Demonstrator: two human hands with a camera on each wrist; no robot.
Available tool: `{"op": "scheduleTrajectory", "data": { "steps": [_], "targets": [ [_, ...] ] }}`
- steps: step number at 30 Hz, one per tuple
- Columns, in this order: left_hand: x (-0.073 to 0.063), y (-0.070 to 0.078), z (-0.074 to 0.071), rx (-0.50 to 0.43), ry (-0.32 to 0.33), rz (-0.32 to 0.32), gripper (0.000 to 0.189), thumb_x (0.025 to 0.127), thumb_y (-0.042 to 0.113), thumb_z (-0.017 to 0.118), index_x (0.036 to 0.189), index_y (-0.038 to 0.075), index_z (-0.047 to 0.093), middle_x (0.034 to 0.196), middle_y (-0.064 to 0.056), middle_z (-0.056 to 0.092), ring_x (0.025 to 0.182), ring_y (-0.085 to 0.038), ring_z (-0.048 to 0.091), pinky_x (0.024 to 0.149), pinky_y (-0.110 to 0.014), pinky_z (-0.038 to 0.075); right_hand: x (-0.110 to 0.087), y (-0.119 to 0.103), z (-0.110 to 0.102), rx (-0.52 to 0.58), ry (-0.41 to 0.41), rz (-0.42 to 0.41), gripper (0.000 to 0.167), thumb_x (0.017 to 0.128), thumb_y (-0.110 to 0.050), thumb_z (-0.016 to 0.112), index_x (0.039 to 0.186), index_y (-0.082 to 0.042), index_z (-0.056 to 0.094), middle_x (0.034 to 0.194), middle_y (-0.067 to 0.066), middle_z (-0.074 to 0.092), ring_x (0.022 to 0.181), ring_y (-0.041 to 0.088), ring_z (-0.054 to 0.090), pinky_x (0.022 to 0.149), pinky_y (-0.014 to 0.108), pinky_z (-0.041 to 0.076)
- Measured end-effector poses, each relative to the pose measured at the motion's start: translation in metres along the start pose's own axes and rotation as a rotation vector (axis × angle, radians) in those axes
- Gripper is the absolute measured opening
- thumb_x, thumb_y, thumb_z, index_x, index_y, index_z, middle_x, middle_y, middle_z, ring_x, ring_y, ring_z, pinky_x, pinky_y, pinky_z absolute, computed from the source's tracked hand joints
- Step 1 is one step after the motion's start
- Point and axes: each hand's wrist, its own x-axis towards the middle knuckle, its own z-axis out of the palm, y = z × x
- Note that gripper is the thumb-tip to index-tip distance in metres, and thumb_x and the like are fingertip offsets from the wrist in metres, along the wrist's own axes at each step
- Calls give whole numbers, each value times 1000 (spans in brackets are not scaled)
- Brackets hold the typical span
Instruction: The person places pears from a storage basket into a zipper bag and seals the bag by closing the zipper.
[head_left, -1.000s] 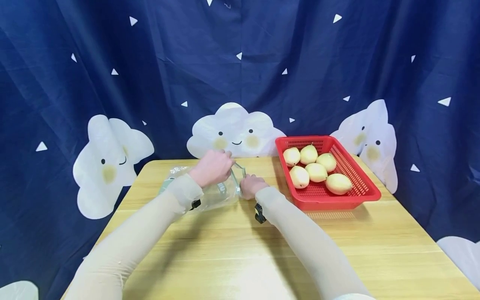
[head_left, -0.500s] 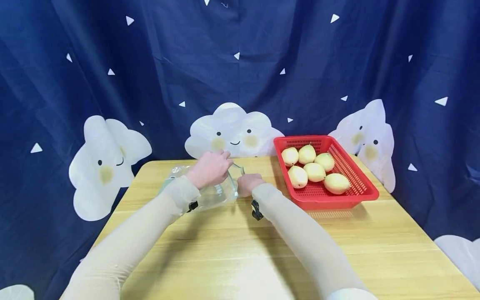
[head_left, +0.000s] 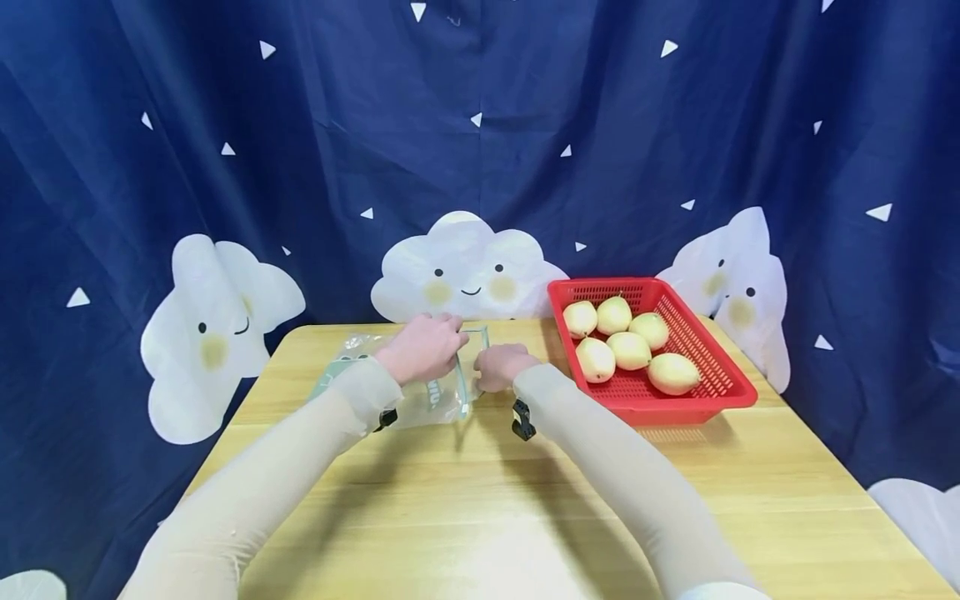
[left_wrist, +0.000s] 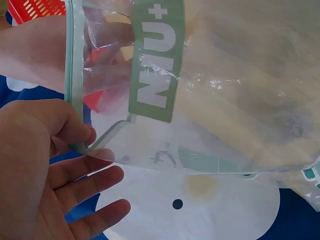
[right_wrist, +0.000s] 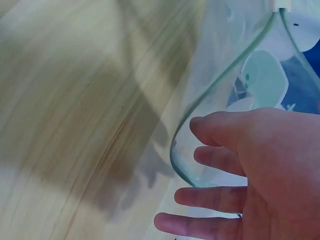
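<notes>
A clear zip bag (head_left: 435, 407) with a green-edged mouth lies toward the back of the table. My left hand (head_left: 422, 350) pinches one corner of that mouth between thumb and index finger; in the left wrist view its other fingers are spread. The bag's green printed label (left_wrist: 156, 62) faces that camera. At the mouth is my right hand (head_left: 504, 367); in the right wrist view its fingers (right_wrist: 210, 195) are extended and pinch nothing. The mouth's green rim (right_wrist: 217, 80) gapes beside the right thumb; whether they touch I cannot tell. A white zip slider (right_wrist: 281, 5) shows above.
To the right stands a red plastic basket (head_left: 738, 392) holding several pale yellow pears (head_left: 630, 350). The wooden table (head_left: 465, 500) reaches back to a dark blue curtain (head_left: 480, 167) printed with white clouds.
The bag's mouth has been drawn wider. My right hand has loosened from its rim and its fingers have straightened. My left hand stays on the far corner.
</notes>
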Motion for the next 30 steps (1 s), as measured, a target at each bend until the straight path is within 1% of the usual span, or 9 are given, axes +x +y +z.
{"op": "scheduleTrajectory", "data": {
  "steps": [2, 5, 11, 17, 20, 23, 26, 28, 30],
  "targets": [
    [-1, 1, 4, -2, 10, 7, 18, 86, 22, 69, 102, 12, 71, 97, -6, 64, 86, -22, 62, 68, -40, 56, -3, -1, 0, -11, -4, -7, 45, 96, -43, 61, 139, -27, 60, 138, -4, 63, 123, 22, 61, 99, 53, 47],
    [-2, 4, 6, 6, 32, 22, 16, 85, 21, 69, 98, 13, 71, 93, -5, 64, 83, -20, 60, 66, -38, 55, -9, -1, -2, -13, 2, -22, 48, 97, -43, 60, 142, -28, 57, 140, -4, 62, 122, 22, 62, 98, 53, 47],
    [-2, 7, 7, 22, 82, 39, 13, 83, 19, 68, 95, 14, 72, 89, -4, 64, 82, -21, 62, 67, -38, 56, -25, 12, -16, -28, 72, -95, 46, 95, -39, 62, 138, -24, 62, 129, 0, 68, 115, 23, 65, 89, 51, 54],
    [0, 8, 8, 12, 68, 40, 11, 83, 19, 68, 93, 14, 70, 86, -2, 61, 79, -21, 61, 63, -38, 54, -43, 32, -37, -64, 250, -193, 34, 94, -34, 63, 124, -20, 70, 105, 3, 75, 98, 23, 70, 79, 51, 57],
    [0, 7, 9, 8, 67, 48, 11, 83, 20, 68, 92, 14, 70, 86, -2, 61, 79, -21, 61, 64, -38, 54, -53, 43, -49, -81, 303, -187, 30, 94, -33, 63, 120, -20, 71, 107, 3, 74, 97, 26, 71, 76, 54, 56],
    [1, 7, 10, 5, 64, 53, 11, 83, 21, 68, 92, 14, 70, 87, -3, 62, 80, -21, 62, 66, -38, 54, -62, 55, -60, -72, 300, -159, 33, 95, -34, 63, 124, -20, 71, 118, 3, 73, 104, 30, 70, 80, 57, 55],
    [1, 6, 11, -2, 61, 50, 11, 84, 20, 68, 93, 14, 70, 87, -3, 62, 80, -21, 61, 66, -38, 54, -67, 69, -68, -56, 285, -136, 34, 95, -34, 63, 125, -20, 70, 122, 4, 72, 106, 32, 69, 82, 58, 54],
    [1, 5, 12, -8, 61, 48, 11, 84, 20, 67, 93, 14, 71, 87, -3, 62, 80, -21, 61, 65, -38, 54, -70, 79, -70, -43, 280, -127, 32, 95, -33, 63, 123, -20, 71, 120, 4, 72, 104, 32, 69, 82, 59, 54],
    [1, 5, 13, -13, 58, 50, 12, 84, 19, 67, 94, 13, 71, 87, -3, 62, 80, -22, 61, 64, -39, 54, -70, 89, -70, -36, 280, -123, 26, 94, -31, 63, 115, -19, 73, 111, 3, 74, 95, 28, 70, 79, 56, 56]
  ]
}}
